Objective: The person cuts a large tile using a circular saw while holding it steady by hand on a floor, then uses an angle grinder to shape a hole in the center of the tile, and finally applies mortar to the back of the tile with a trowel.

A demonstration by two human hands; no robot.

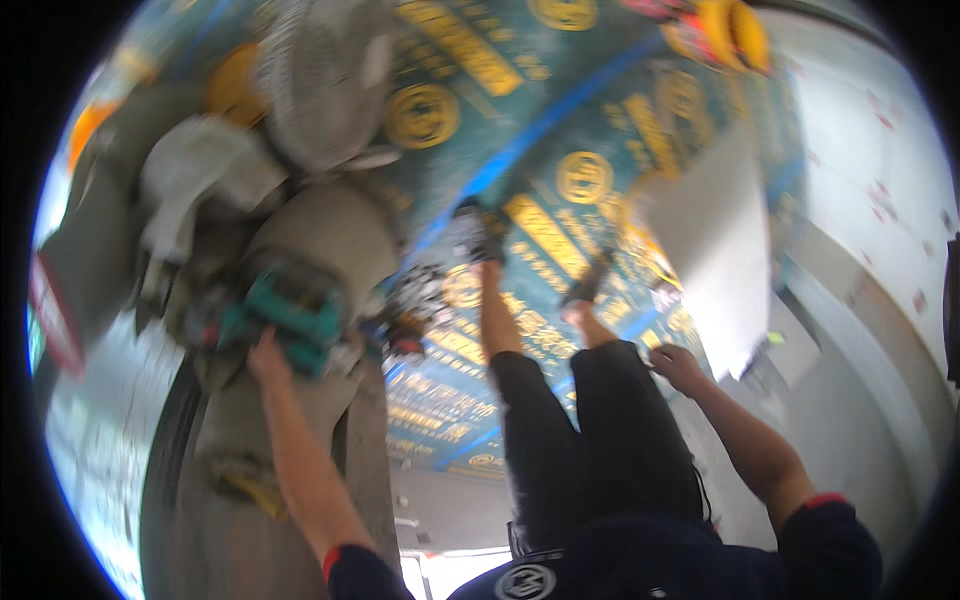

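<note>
On the left, my left hand (266, 356) reaches to a teal power tool (295, 310), its fingers blurred but seemingly closed on the tool's near part. The tool lies among clutter on a grey-beige surface (320, 230). My right hand (676, 364) hangs beside my right leg with curled fingers; whether anything small is inside them I cannot make out. A pale board (715, 250) stands just beyond that hand.
My sandalled feet stand on green printed floor sheeting (540, 130) with blue tape. A white fan (325, 80), a pale crumpled object (205, 165) and yellow items crowd the upper left. A yellow-and-red item (725, 35) lies at the upper right, near a white wall (850, 140).
</note>
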